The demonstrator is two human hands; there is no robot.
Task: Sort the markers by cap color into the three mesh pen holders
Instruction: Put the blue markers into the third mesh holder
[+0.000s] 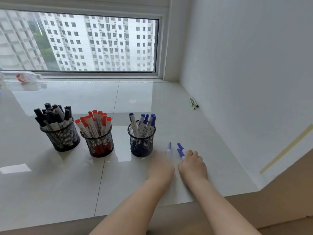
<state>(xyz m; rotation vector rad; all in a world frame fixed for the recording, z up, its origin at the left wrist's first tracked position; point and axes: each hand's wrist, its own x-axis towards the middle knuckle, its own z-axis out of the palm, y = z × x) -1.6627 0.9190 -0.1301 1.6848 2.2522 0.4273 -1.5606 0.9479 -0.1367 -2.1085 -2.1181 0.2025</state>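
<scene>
Head view: glossy white sill (pixel 152 102) under window (pixel 81 43).

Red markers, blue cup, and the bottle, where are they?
Red markers (pixel 94 122), head view, on the white barrels.
Blue cup (pixel 142 146), head view, on its mesh wall.
Bottle (pixel 22 77), head view, on its red label.
</scene>
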